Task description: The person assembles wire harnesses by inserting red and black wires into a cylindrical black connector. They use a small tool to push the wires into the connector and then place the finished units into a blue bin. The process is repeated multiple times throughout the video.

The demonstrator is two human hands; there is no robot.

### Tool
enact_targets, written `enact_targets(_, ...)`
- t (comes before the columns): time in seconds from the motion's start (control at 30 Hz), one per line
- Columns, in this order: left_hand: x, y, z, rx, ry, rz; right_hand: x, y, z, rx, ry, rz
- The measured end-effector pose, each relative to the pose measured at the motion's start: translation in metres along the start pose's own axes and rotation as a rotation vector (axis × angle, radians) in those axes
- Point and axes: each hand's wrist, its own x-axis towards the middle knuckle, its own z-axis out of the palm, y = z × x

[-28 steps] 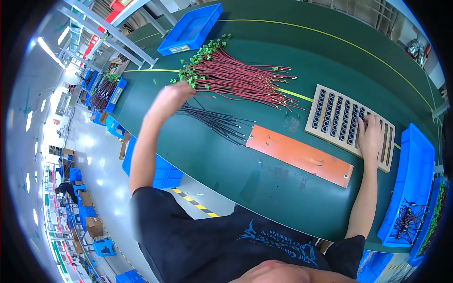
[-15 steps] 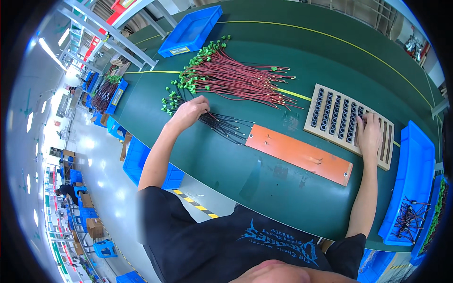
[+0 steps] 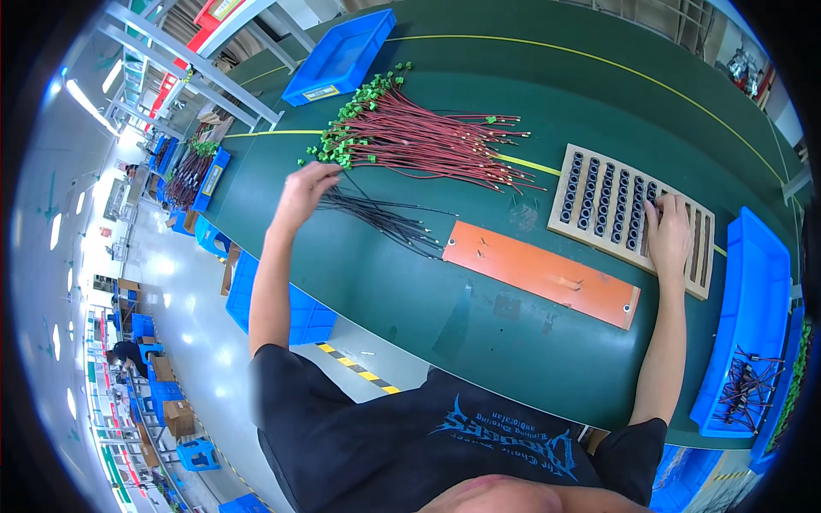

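My left hand [image 3: 306, 193] is pinched at the green-connector end of a bundle of black wires [image 3: 389, 224], and a thin black wire runs from its fingertips. The bundle's connectors are mostly hidden behind that hand. My right hand [image 3: 670, 229] reaches over a slotted wooden tray [image 3: 560, 224], its thumb and fingers closed at the last filled row of black rings [image 3: 637, 214]. The ring between those fingertips is mostly covered. An orange board [image 3: 539, 272] with small upright pins lies between my hands, close to the black wires' bare ends.
Red wires [image 3: 445, 141] with green connectors lie in a large pile beyond the black ones. A blue bin [image 3: 342, 56] stands at the far left. Another blue bin [image 3: 753, 282] at the right holds some finished-looking wires [image 3: 746, 389]. A metal frame [image 3: 214, 77] rises at the left.
My left hand has moved left and slightly away from me, toward the black wires' connector ends. My right hand stays at the wooden tray, with its fingers at the rings.
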Motion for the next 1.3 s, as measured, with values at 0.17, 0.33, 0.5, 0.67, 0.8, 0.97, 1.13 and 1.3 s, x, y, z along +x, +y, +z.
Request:
enact_targets(0.17, -0.006, -0.029, -0.054, 0.102, 0.265, -0.023, 0.000, -0.002, 0.001, 0.030, 0.003, 0.022)
enact_targets(0.33, 0.006, -0.023, -0.089, 0.127, 0.502, 0.004, 0.001, -0.006, -0.003, 0.126, 0.000, 0.112)
enact_targets(0.5, 0.023, 0.033, -0.091, -0.171, 0.433, -0.043, 0.002, -0.008, -0.011, 0.499, 0.133, 0.312)
enact_targets(0.67, 0.032, 0.170, -0.011, -0.324, -0.020, 0.149, -0.020, -0.017, -0.024, 0.796, 0.231, 0.329)
enact_targets(0.8, 0.008, 0.244, 0.065, -0.582, -0.519, 0.248, -0.058, -0.079, -0.067, 1.617, 0.132, 0.310)
enact_targets(0.97, 0.007, 0.288, 0.107, -0.635, -0.782, 0.244, -0.101, -0.085, -0.092, 1.546, 0.191, 0.220)
enact_targets(1.13, 0.006, 0.305, 0.121, -0.689, -0.873, 0.238, -0.112, -0.087, -0.083, 1.590, 0.101, 0.300)
enact_targets(1.3, 0.009, 0.316, 0.125, -0.733, -0.848, 0.246, -0.112, -0.100, -0.086, 1.629, 0.127, 0.309)
